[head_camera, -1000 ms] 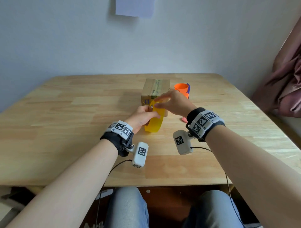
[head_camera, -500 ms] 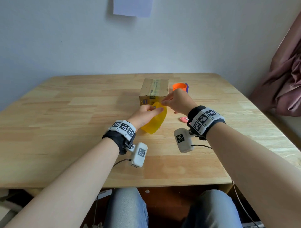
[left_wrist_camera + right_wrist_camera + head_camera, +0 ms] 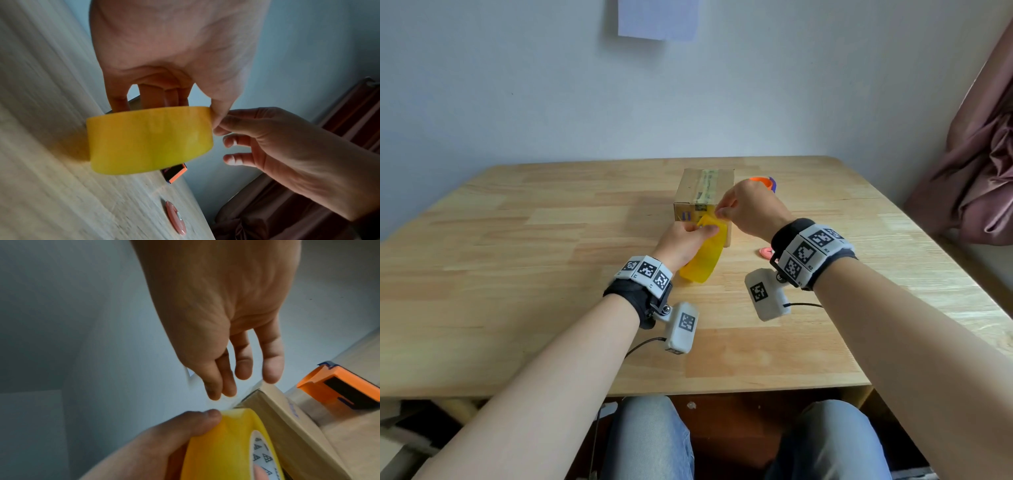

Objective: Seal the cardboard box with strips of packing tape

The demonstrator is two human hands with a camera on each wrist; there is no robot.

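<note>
Since a second ago we have lifted the yellow tape roll (image 3: 703, 251) a little and drawn it nearer the cardboard box (image 3: 703, 192), and our right hand (image 3: 748, 210) has come in over the roll's top edge. Our left hand (image 3: 683, 243) grips the roll, thumb on the outer band and fingers through the core. The right hand's thumb and forefinger pinch at the top edge, where a clear, loose tape end seems to lift; its other fingers hang loose. The box sits at the far middle of the desk (image 3: 517, 274), just beyond the roll, with one strip already along its top seam. An orange cutter (image 3: 765, 181) lies to the right of the box, and a small pink disc (image 3: 766, 253) sits nearer us.

We judge the roll light and stiff enough to hold firmly by core and rim. The free end is thin, slick on one face and sticky on the other, likely to fold on itself. We should take it by its very tip, across the full width.
</note>
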